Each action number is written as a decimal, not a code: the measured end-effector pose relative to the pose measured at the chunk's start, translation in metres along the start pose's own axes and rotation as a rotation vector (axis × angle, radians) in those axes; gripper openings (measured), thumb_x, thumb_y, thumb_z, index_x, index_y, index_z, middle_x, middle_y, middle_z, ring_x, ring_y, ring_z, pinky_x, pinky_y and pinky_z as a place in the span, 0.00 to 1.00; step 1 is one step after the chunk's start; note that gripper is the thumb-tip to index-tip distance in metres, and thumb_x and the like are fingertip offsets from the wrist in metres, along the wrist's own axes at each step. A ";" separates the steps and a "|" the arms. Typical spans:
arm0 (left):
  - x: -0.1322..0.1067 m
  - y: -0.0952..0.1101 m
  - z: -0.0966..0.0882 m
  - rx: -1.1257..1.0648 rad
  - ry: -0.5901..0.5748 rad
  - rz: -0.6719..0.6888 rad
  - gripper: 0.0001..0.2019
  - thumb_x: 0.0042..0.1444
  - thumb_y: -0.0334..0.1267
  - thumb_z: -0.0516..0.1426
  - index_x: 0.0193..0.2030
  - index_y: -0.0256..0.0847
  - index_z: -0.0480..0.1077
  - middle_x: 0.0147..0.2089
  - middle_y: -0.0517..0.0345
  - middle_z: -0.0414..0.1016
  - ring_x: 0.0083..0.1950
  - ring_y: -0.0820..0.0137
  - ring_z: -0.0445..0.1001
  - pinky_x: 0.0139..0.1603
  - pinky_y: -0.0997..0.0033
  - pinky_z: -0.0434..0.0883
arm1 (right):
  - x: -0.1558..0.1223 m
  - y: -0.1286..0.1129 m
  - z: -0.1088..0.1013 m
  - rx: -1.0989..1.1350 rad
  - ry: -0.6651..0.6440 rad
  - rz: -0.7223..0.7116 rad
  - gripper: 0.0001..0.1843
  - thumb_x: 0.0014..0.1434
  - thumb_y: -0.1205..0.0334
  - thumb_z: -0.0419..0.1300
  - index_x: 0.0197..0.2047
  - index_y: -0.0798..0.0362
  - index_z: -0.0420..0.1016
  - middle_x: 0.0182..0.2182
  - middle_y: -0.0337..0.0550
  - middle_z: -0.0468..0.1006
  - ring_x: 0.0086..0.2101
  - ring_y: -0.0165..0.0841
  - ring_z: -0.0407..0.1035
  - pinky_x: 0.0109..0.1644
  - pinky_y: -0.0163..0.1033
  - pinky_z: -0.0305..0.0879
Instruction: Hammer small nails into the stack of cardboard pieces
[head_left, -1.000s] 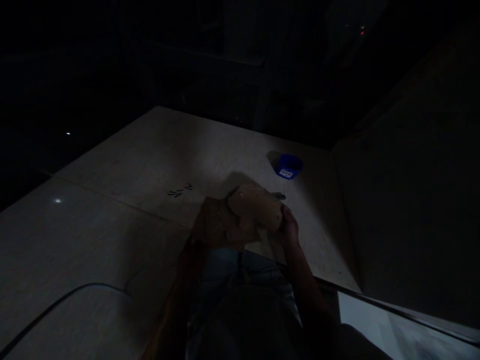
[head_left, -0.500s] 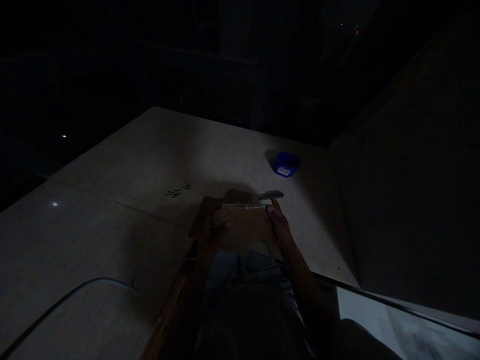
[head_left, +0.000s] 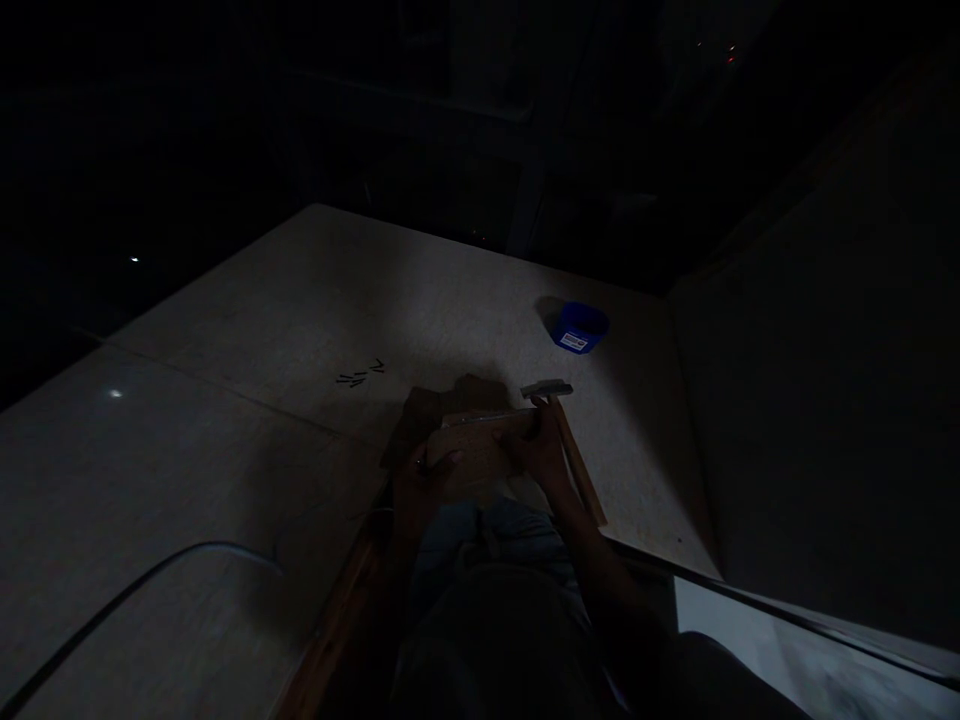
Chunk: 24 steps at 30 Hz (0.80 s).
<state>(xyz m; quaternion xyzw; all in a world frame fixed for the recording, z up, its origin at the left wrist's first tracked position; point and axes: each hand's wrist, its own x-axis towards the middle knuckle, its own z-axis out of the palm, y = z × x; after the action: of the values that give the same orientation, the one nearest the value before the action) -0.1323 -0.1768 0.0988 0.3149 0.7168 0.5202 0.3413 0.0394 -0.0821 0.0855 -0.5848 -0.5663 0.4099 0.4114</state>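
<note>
Between my two hands is a flat brown board (head_left: pixel 472 445), tilted, with a pale or shiny strip along its far edge. The light is too dim to tell its material. My left hand (head_left: pixel 421 485) grips its left end, thumb on top. My right hand (head_left: pixel 538 452) grips its right end, thumb on the face and fingers at the far edge. Just right of that hand lies a hammer (head_left: pixel 577 465) with a wooden handle and grey metal head. Farther left, several dark nails (head_left: pixel 360 375) lie loose on the pale tabletop (head_left: pixel 247 310).
A blue plastic container (head_left: pixel 581 328) with a white label stands at the back right. A cable (head_left: pixel 172 558) curves over the surface at lower left. A dark upright panel (head_left: pixel 825 400) borders the right side. Wood (head_left: pixel 337 610) runs along the near edge by my left arm.
My right hand has shifted inward along the board, its thumb now farther onto the face. The board has tilted, and more of the hammer's handle shows. The view has moved slightly.
</note>
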 end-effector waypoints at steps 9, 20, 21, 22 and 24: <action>0.004 -0.019 -0.022 -0.079 0.130 -0.079 0.25 0.41 0.49 0.69 0.44 0.39 0.75 0.41 0.52 0.81 0.42 0.61 0.80 0.36 0.70 0.75 | 0.008 0.003 -0.026 0.332 -0.277 0.079 0.22 0.53 0.42 0.67 0.45 0.47 0.79 0.40 0.42 0.80 0.42 0.41 0.73 0.46 0.45 0.70; -0.002 -0.022 -0.053 -0.264 -0.027 -0.141 0.26 0.42 0.49 0.70 0.46 0.39 0.72 0.41 0.55 0.80 0.40 0.65 0.79 0.37 0.72 0.75 | 0.014 0.003 -0.039 0.514 -0.079 0.106 0.15 0.53 0.47 0.69 0.33 0.49 0.78 0.26 0.36 0.75 0.26 0.31 0.65 0.31 0.36 0.63; -0.003 -0.024 -0.056 -0.274 -0.035 -0.148 0.26 0.42 0.49 0.70 0.46 0.39 0.72 0.41 0.55 0.80 0.40 0.65 0.79 0.37 0.72 0.75 | 0.015 0.004 -0.041 0.535 -0.065 0.112 0.15 0.53 0.47 0.69 0.34 0.50 0.78 0.27 0.36 0.75 0.27 0.31 0.66 0.31 0.36 0.63; -0.004 -0.025 -0.058 -0.283 -0.050 -0.161 0.27 0.42 0.49 0.70 0.46 0.39 0.73 0.41 0.55 0.80 0.40 0.65 0.79 0.37 0.72 0.75 | 0.015 0.004 -0.042 0.544 -0.062 0.122 0.15 0.52 0.48 0.70 0.34 0.50 0.78 0.27 0.36 0.75 0.27 0.31 0.66 0.32 0.36 0.63; -0.005 -0.027 -0.061 -0.303 -0.077 -0.190 0.28 0.41 0.50 0.71 0.47 0.39 0.73 0.42 0.54 0.81 0.40 0.64 0.79 0.37 0.71 0.75 | 0.015 0.006 -0.044 0.540 -0.061 0.133 0.14 0.52 0.49 0.70 0.33 0.50 0.76 0.26 0.35 0.74 0.26 0.31 0.64 0.31 0.36 0.62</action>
<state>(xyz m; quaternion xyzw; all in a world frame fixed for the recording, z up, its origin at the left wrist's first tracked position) -0.1814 -0.2204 0.0876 0.2105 0.6432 0.5752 0.4595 0.0829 -0.0682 0.0939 -0.4775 -0.4089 0.5894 0.5074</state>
